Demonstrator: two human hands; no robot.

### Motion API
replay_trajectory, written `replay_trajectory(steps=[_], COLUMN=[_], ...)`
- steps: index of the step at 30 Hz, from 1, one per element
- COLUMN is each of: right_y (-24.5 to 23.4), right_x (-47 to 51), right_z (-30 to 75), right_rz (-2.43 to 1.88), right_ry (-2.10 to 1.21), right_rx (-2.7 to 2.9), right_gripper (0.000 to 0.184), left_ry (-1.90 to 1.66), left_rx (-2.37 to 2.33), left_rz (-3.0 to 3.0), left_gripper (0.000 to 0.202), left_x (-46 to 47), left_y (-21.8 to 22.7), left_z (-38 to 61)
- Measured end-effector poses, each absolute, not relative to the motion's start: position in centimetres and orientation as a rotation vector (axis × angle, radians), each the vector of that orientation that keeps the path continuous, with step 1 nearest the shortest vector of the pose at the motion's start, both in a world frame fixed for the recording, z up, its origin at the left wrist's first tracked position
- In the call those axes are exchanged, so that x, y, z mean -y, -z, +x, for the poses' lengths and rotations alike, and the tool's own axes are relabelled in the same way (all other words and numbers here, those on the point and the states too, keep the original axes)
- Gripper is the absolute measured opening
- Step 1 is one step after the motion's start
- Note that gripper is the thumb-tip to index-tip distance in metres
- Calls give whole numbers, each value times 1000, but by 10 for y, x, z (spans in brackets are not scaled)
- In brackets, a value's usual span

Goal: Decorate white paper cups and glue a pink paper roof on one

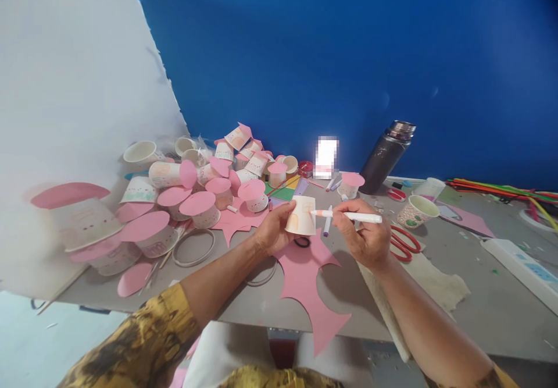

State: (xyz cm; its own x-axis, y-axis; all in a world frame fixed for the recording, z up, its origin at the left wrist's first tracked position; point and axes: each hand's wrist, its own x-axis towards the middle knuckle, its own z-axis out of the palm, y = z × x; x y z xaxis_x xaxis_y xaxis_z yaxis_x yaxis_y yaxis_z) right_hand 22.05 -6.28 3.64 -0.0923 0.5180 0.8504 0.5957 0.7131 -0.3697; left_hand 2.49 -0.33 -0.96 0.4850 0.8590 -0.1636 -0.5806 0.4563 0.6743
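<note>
My left hand [278, 223] is closed round the left side of a white paper cup [301, 223], which is turned upside down and bears pale orange drawing. Between the fingers of my right hand [365, 231] is a white felt-tip marker [355, 216], its orange tip at the cup's right side. Whether the tip touches the cup I cannot tell for sure. Below the cup, a jagged cut-out sheet of pink paper [307, 283] lies over the table edge. Red-handled scissors [403, 242] rest right of my right hand, their blades hidden.
On the left stand many decorated cups with pink paper discs, such as this cup [204, 210]. A dark flask [386, 158] leans at the back right, near a dotted cup [416, 212]. A white power strip [525, 266] and a cloth [440, 277] lie on the right.
</note>
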Motion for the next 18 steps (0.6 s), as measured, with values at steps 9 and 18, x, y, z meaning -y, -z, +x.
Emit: replay_trajectory(steps=[9,18], right_y=[-25,-21], right_x=[46,38], right_z=[224,222], right_rz=[-1106,-1290], right_ry=[-175,-412], right_rx=[1520,1688], right_gripper=[23,36], left_ry=[-993,-1094], left_rx=[-554,-766], left_rz=[811,1326], left_gripper=[40,35], left_x=[8,21], left_y=[7,0], left_z=[29,31])
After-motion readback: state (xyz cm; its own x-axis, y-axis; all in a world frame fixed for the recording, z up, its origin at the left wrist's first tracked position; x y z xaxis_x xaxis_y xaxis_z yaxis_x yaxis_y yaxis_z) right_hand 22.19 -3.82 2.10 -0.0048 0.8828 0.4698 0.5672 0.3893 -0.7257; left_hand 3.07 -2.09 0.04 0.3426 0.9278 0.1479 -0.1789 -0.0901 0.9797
